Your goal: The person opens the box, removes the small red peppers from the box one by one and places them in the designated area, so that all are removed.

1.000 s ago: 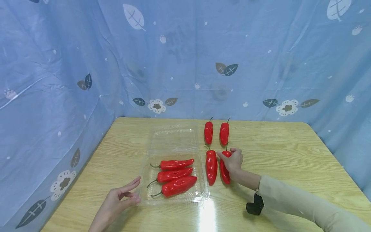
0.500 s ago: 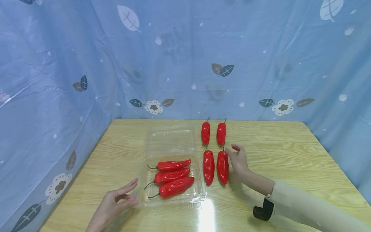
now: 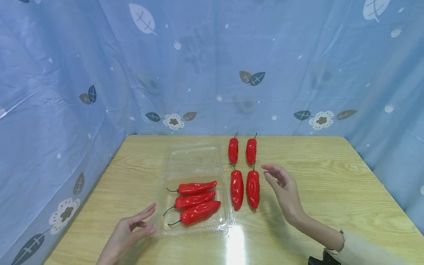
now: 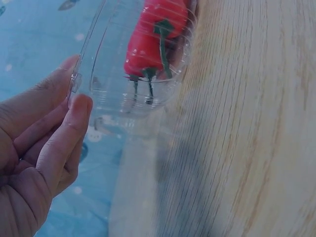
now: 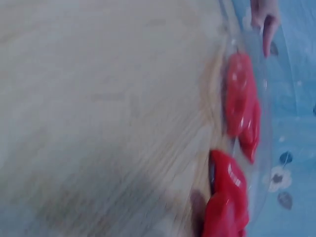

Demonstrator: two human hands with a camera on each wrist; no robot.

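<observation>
With thumb and fingertips, my left hand (image 3: 127,230) pinches the left rim of a clear plastic clamshell box (image 3: 190,229), as the left wrist view confirms with the fingers (image 4: 54,148) at the edge. The box's lid (image 3: 193,160) lies folded back, away from me. Three red peppers (image 3: 195,201) with green stems lie crosswise inside. Right of the box, more red peppers stand in two columns, stems pointing away; the nearest to my right hand (image 3: 286,191) is the front right pepper (image 3: 253,189). That hand hovers beside it, fingers loosely bent, holding nothing.
Behind the front pair lie two more peppers, the back left one (image 3: 233,151) and the back right one (image 3: 251,151). A wooden table (image 3: 331,176) carries everything. Blue patterned cloth (image 3: 212,66) hangs along its back and sides.
My right hand has let go of the front right pepper and drawn off to the right. That pepper stays on the table. The left hand keeps its hold on the box.
</observation>
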